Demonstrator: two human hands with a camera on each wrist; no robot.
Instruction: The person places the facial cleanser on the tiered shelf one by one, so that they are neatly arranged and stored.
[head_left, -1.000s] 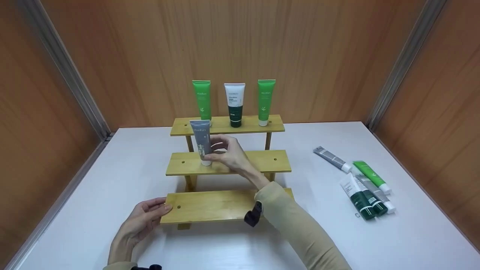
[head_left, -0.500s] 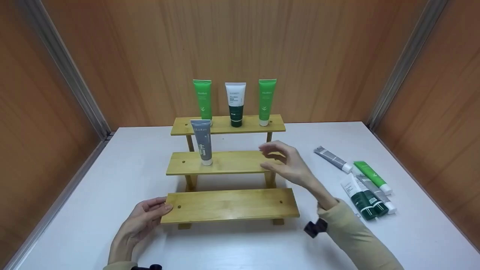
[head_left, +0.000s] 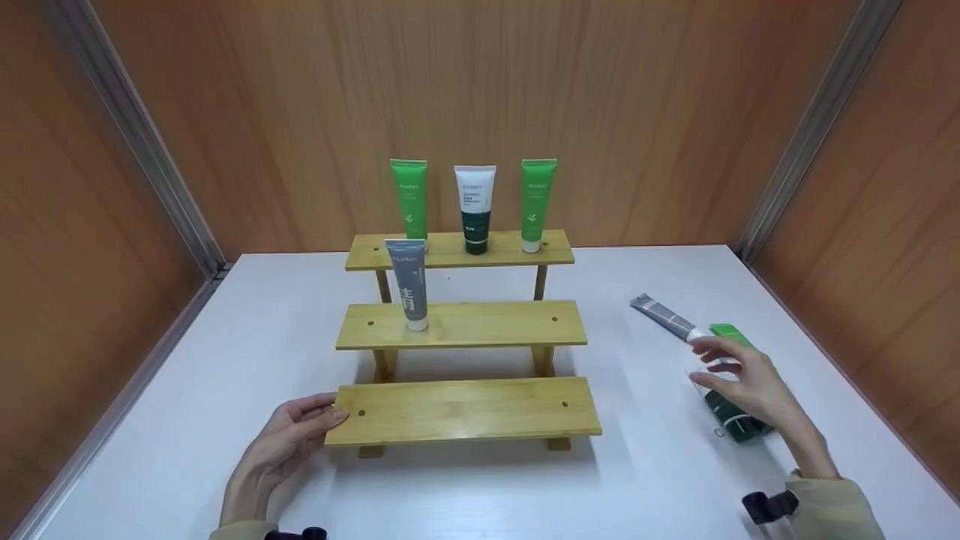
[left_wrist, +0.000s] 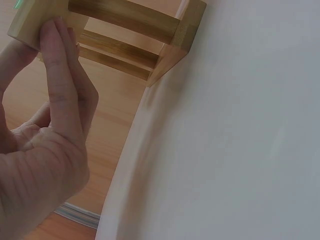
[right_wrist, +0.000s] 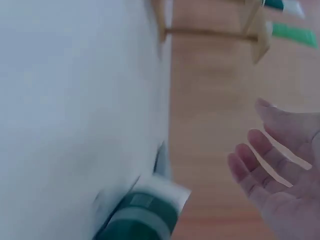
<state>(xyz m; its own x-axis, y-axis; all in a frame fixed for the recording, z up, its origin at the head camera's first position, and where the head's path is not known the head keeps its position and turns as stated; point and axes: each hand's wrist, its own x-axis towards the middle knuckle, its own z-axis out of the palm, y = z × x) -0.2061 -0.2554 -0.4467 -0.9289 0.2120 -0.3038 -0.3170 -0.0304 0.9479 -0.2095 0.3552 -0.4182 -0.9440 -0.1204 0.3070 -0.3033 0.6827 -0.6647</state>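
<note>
Several tubes lie on the tabletop [head_left: 480, 495] around the person's right grip [head_left: 746, 386], which covers part of them, so their exact number cannot be told. Just nearer than its fingertips shows a white-and-dark-green tube [head_left: 731, 418], partly hidden by the hand; beyond the knuckles, only the end of a bright green tube [head_left: 729, 331] shows. Beyond the fingertips and to their left lies a grey tube [head_left: 663, 315], its cap close to them. Thumb and fingers of this grip are bent and spread well apart. The right wrist view is blurred, and its bottom edge cuts off a tube.

The left grip [head_left: 289, 435] pinches the left end of the lowest shelf [head_left: 461, 411] of a wooden stand [head_left: 469, 326], thumb on top; the left wrist view crops the stand.

Beyond the left grip and to its right, the middle shelf [head_left: 510, 326] carries an upright blue-grey tube [head_left: 409, 281], which hides the foot of a green tube [head_left: 409, 195] behind it. That one shares the top shelf [head_left: 444, 246], farthest from the left grip, with an upright white-topped tube [head_left: 475, 206] and, on the right, another green tube [head_left: 537, 199]. Their contents cannot be seen.
</note>
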